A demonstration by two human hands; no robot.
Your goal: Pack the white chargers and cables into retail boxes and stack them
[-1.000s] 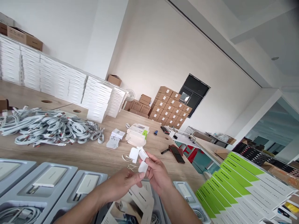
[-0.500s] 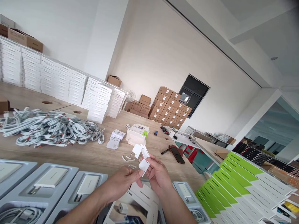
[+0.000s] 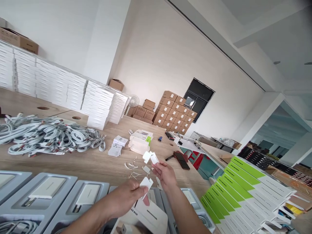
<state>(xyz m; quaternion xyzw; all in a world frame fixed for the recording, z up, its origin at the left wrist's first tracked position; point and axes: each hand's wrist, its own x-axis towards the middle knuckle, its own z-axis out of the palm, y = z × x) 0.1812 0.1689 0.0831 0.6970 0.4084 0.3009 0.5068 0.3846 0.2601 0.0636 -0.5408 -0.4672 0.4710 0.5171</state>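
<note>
Carrying the lot, one wood-grain bench (image 3: 97, 165) — right edge slanting toward a stepped pile of green-and-white boxes (image 3: 246, 191), at least six layers. White boxes (image 3: 73, 89), several stacks, along the far left. Cables (image 3: 56, 135), one tangled heap, too mixed to count; a strip of wood surface runs between heap and near row. Grey trays (image 3: 24, 209), at least five, side by side at the near edge; three on the left and one on the right each show a charger (image 3: 87, 194).

Arms, two, reaching in from below over the trays, hands apart. Left hand (image 3: 130, 196), lower: thumb and fingers pinching one small white piece (image 3: 146, 184) above a printed carton (image 3: 153, 216). Right hand (image 3: 165, 175), farther forward: fingertips gripping one folded white piece (image 3: 154, 158) over the wood.

Unfolded box (image 3: 140, 139), one, beyond the hands. Paper cards (image 3: 114, 149), two piles, left of it. Phone (image 3: 182, 161), one, near the right edge. White strips (image 3: 131, 164), several, loose between the hands and the cards — wood showing around them.
</note>
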